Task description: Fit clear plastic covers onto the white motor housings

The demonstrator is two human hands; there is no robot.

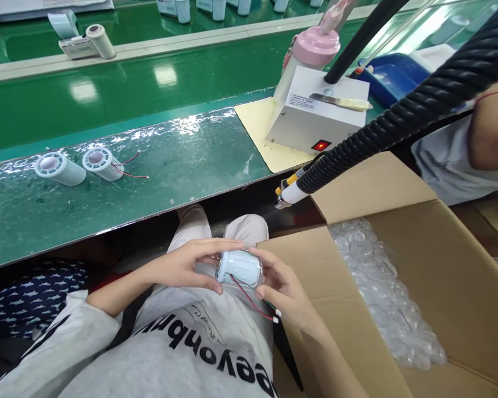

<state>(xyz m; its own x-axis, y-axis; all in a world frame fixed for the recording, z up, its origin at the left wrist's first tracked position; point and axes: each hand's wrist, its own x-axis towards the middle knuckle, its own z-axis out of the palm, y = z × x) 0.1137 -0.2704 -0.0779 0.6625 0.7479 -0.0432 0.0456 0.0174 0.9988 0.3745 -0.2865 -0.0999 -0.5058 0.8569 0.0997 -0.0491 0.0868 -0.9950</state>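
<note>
Above my lap, a light-blue cylindrical housing (241, 267) lies on its side between my two hands, with clear plastic showing around it. My left hand (195, 265) grips its left end, thumb below and fingers above. At the other end, my right hand (280, 279) has its fingers and thumb closed around the clear plastic. Red and dark wires (253, 301) with small white connectors hang from the housing toward my right wrist. Two similar light-blue housings, a left one (62, 168) and a right one (102, 163) with red wires, lie on the green bench.
A cardboard box (452, 260) at my right holds many clear plastic pieces (385, 293). A black corrugated hose (390, 127) crosses above it. Behind stand a grey-white device (315, 110) with a lit red switch and a pink-lidded bottle (315, 44). Another person's arm (493, 132) is at far right.
</note>
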